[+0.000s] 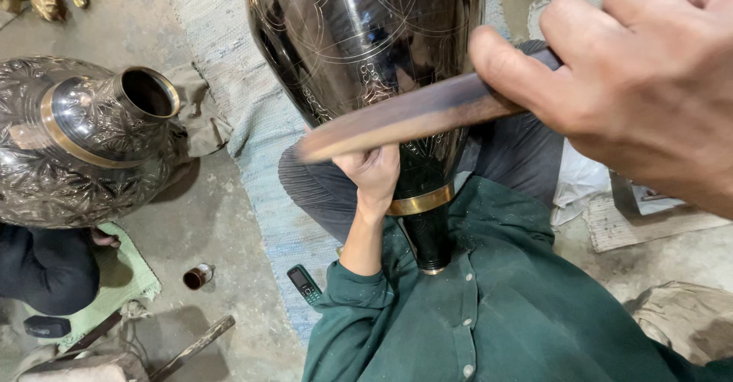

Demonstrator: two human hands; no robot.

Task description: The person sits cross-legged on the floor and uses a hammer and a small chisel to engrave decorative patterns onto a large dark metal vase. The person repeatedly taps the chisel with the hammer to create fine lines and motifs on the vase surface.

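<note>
A large dark metal vase [359, 38] with fine engraved lines and a brass band [420, 201] lies tilted across my lap, neck toward my green shirt. My left hand [372, 174] presses against the lower body of the vase just above the band. My right hand [634, 84], close to the camera, is shut on a long brown wooden stick [397, 121] held crosswise over the vase; its far end is blurred.
A second engraved vase [69, 138] with a brass ring lies at left, beside another person's dark clothing [46, 267]. On the concrete floor sit a small jar [197, 277], a phone [305, 284], a pale woven mat [229, 69], a green cloth [122, 279] and a wooden tool [195, 348].
</note>
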